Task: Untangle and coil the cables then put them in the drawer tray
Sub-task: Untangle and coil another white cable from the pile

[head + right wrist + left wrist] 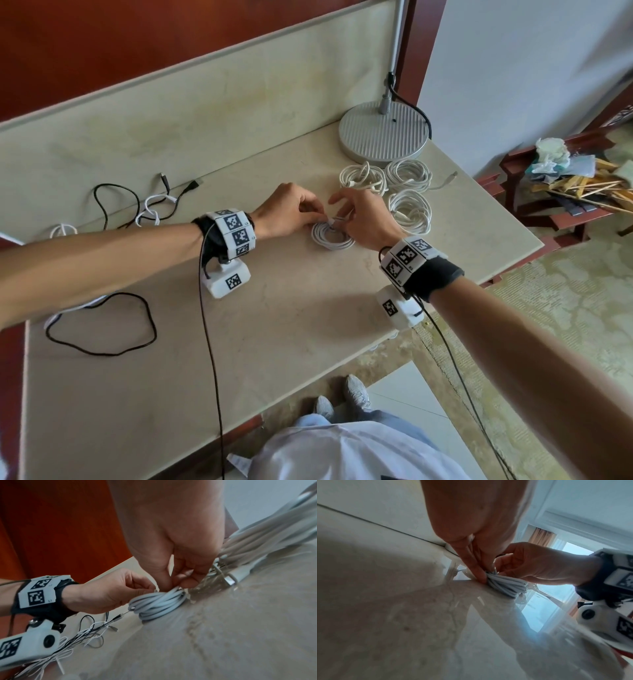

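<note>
Coil in hand: a white cable coil (333, 235) lies flat on the stone tabletop (274, 325), directly under both sets of fingertips, its ring level with the surface.
Left hand: the left hand (286, 214) comes in from the left, its curled fingers pinching the coil's upper rim.
Right hand: the right hand (366, 219) comes in from the right, fingers curled down onto the same rim; it seems to pinch the cable's loose end there, probably tucking it in.
Key relation: the coil sits between the 2 hands, about equally near to each; the tuck point is on the far rim, at the fingertips.
Finished coils: 3 white coils (407, 192) lie just beyond and right of the right hand, near the lamp base (383, 133).
Still loose: a black cable (102, 325) loops at the near left; a black-and-white tangle (150, 205) lies at the far left.
Obstacles: nothing lies between the hands and the coil; the finished coils crowd the right side.
Drawer tray: not in view.
</note>
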Demonstrator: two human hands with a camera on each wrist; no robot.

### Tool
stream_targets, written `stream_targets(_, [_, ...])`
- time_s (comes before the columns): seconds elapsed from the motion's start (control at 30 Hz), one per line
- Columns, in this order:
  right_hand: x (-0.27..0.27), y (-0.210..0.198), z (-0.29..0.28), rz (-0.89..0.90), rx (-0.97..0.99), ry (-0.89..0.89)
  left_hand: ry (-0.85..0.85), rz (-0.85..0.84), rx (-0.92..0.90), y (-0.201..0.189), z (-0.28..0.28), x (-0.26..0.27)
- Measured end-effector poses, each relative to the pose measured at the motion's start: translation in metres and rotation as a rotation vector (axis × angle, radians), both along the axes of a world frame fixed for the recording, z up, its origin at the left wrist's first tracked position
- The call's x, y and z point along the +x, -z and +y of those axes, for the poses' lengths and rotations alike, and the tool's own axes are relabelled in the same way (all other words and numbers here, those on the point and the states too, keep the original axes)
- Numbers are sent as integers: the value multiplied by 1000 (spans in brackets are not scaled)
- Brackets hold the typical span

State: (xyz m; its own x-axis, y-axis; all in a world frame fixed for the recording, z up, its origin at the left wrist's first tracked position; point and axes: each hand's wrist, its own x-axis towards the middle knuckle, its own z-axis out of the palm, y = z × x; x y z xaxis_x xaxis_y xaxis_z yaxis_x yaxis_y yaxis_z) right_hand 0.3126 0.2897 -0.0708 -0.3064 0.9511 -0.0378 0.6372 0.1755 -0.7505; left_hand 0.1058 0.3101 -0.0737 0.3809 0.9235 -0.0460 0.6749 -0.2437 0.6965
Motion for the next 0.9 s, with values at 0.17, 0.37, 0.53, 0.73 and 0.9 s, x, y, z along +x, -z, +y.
stream_targets(0.17, [-2,-1,-2,-69,41,-39,-63,-124,-177,5,0,3])
stream_targets(0.37, [-3,2,-3,-94,48,-64,-255,-290,-329,2,-10,6])
stream_targets(0.53, [-2,2,-3,-76,21,-61,-321,-39,-299,-18,-5,21])
stream_targets(0.73, [0,0,0,-110,45,-100,-460,-121,-467,-33,-8,30])
stream_targets(0.9, [2,1,6,-150,101,-138,-460,-89,-456,-39,-11,38])
